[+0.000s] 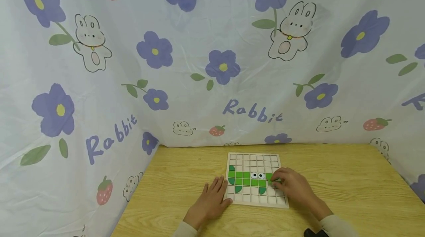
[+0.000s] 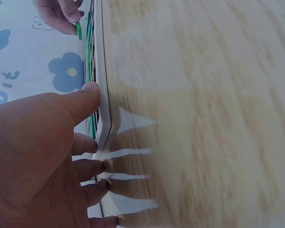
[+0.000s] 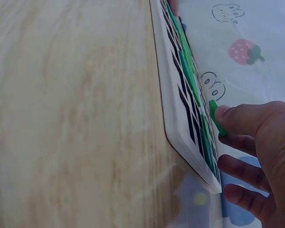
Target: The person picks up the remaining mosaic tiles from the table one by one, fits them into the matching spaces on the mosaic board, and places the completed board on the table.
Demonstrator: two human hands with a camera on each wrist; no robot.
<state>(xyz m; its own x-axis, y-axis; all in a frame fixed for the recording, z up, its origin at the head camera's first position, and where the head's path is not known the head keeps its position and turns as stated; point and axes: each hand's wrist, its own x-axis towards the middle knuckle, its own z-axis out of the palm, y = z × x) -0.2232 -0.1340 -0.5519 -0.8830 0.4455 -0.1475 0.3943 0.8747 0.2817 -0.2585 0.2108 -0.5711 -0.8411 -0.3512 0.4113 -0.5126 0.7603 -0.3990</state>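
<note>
A shallow wooden grid board (image 1: 257, 204) lies flat on the table. Across its middle run rows of bright green square tiles (image 1: 246, 181), two round eye pieces (image 1: 258, 175) and several dark green quarter-circle pieces (image 1: 238, 189). My left hand (image 1: 210, 201) rests at the board's left edge, fingers extended, the thumb touching the rim in the left wrist view. Over the right side of the board, my right hand (image 1: 296, 187) pinches a green tile (image 3: 215, 118) between thumb and index finger. That tile is held tilted, just above the grid in the right wrist view.
The wooden table (image 1: 172, 178) reaches back to a white curtain (image 1: 192, 119) printed with rabbits, flowers and strawberries, which also hangs along both sides. A black object (image 1: 313, 233) shows at the bottom edge near the right sleeve (image 1: 337, 226).
</note>
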